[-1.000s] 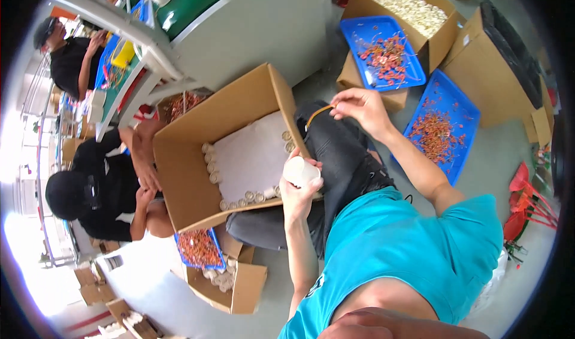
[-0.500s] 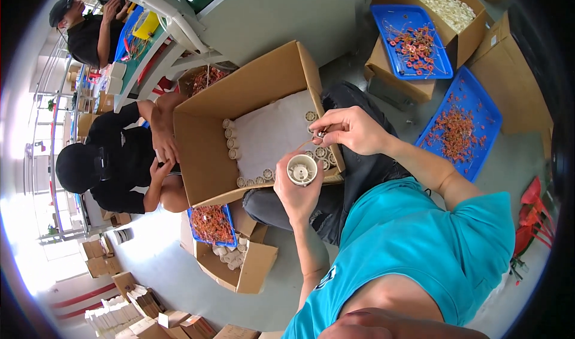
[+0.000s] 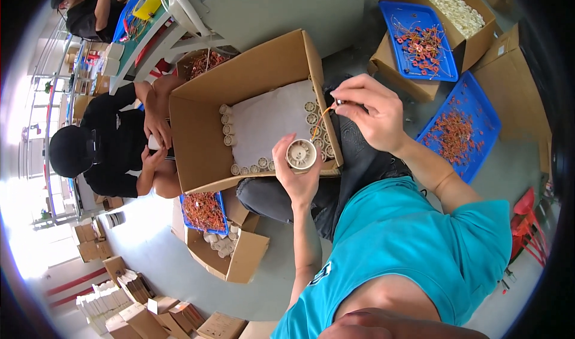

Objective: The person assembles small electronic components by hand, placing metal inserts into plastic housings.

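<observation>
A round, cream-white plastic housing [image 3: 301, 154], cup-shaped with ribs inside, sits in my left hand [image 3: 297, 186], whose fingers wrap round its side. Its open end faces up toward me. My right hand [image 3: 378, 114] is raised to the right of it, thumb and fingers pinching a small dark part [image 3: 339, 102]. From this part an orange wire [image 3: 322, 121] runs down toward the housing; where the wire ends at the housing is hard to see. Beneath both hands lies a large cardboard box [image 3: 206, 129], with similar housings [image 3: 311, 118] lined along its edges on a pale sheet.
Blue trays [image 3: 492, 120] of red-orange wired parts lie at right; another tray [image 3: 225, 210] sits below the box, by a carton [image 3: 247, 256] of white pieces. Across the box, a co-worker [image 3: 117, 138] holds a white piece. Stacked cartons [image 3: 221, 326] stand at lower left.
My right hand has moved up and right, away from the housing, and the orange wire now stretches between the hands. My left hand still holds the housing, slightly higher in view.
</observation>
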`<state>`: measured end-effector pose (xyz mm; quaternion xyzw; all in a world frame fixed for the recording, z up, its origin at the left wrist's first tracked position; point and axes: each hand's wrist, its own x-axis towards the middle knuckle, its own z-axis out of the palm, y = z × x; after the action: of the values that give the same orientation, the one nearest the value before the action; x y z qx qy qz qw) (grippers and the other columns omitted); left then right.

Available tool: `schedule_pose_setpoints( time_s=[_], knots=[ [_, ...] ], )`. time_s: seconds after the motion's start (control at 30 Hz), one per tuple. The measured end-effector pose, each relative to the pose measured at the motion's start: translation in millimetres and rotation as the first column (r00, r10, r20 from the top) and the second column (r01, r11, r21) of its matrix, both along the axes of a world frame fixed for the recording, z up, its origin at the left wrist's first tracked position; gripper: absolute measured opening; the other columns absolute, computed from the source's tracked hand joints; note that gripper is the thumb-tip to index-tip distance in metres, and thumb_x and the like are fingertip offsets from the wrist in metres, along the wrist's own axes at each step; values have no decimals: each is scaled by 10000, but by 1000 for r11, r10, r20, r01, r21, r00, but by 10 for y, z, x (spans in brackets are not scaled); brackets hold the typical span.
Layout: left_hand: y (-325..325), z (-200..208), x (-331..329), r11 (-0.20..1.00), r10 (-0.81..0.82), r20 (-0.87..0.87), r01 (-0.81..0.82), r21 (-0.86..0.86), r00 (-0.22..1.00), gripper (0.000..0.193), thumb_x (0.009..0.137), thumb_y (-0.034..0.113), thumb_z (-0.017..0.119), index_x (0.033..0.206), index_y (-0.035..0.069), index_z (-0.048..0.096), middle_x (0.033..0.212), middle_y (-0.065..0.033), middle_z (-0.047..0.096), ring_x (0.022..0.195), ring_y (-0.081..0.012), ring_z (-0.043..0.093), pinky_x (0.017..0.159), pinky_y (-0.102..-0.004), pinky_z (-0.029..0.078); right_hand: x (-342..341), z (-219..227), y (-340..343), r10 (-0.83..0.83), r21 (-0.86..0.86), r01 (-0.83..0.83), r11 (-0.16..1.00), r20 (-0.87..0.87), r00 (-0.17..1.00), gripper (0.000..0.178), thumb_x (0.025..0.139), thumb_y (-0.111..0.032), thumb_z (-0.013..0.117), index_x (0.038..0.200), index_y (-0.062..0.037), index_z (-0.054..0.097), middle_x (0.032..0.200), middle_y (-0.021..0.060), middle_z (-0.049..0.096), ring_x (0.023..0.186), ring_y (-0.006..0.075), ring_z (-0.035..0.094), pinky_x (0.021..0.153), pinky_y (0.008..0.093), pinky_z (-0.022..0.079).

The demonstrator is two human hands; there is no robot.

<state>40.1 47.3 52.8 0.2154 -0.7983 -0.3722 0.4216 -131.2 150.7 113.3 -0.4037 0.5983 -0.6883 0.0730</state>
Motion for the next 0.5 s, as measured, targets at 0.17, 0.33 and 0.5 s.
schedule_pose_setpoints(
  time_s=[0.17,0.33,0.5],
  knots=[
    [2,-37,-10,997,78,-44,-77,20,996,609,650,-4,845,1175,21,536,1128,-165,628,1050,-305,602,891,-382,498,243,97,62,-5,-115,-36,993,-339,941,245,736,100,750,968,41,698,980,164,657,796,224,689,688,284,578],
    [21,-15,-30,999,47,-51,-46,29,998,615,638,-14,841,1174,19,540,1129,-166,628,1039,-305,610,876,-376,508,364,5,-9,-1,-143,-50,988,-338,941,268,740,30,768,1002,10,713,969,128,660,815,236,667,668,305,565],
    [52,4,-35,999,36,-51,-34,43,998,623,615,-34,819,1172,22,545,1145,-157,630,1043,-303,613,869,-372,516,367,-77,-51,-2,-129,-48,990,-357,934,262,736,58,771,989,12,722,994,144,663,787,203,671,659,271,558]
  ],
)
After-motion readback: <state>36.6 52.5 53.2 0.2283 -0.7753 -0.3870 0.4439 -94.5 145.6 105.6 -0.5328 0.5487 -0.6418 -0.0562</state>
